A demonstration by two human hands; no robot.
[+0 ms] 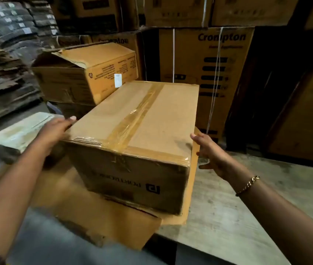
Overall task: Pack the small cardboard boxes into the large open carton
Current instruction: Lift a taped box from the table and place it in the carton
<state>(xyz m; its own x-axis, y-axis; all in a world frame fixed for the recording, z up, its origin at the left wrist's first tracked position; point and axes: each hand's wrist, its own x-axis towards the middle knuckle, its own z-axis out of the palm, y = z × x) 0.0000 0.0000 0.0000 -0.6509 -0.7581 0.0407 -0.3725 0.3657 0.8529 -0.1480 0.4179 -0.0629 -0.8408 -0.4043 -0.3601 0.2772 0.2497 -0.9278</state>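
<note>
Head view, packing at an early stage. A taped box [138, 131], sealed along its top with brown tape, sits in the centre on a loose cardboard sheet [86, 211] that overhangs the edge of the work surface [257, 207]. An upright cardboard flap [192, 188] stands against its right side. The open carton [79, 73], flaps raised, stands behind and to the left, close to the taped box's far corner. Its interior is in shadow, so it cannot be told whether anything is packed in it yet. A pale small box [16, 134] lies to the left, below the forearm, outside the carton. Judged from this layout, at least these two boxes remain to be packed, and the taped box is the one in hand.

Both arms reach forward and bracket the taped box. The left hand [56, 129] lies against the box's left side near the upper edge, thumb straight along that edge and nothing pinched. The right hand [213, 155], a bracelet [248, 185] at its wrist, is spread beside the right side, fingers extended and apart, the upper fingertips at the flap's top edge. Neither hand wraps the box, and it rests on the sheet.

Background: strapped printed cartons [209, 73] and piles of flattened cardboard [0, 77].
</note>
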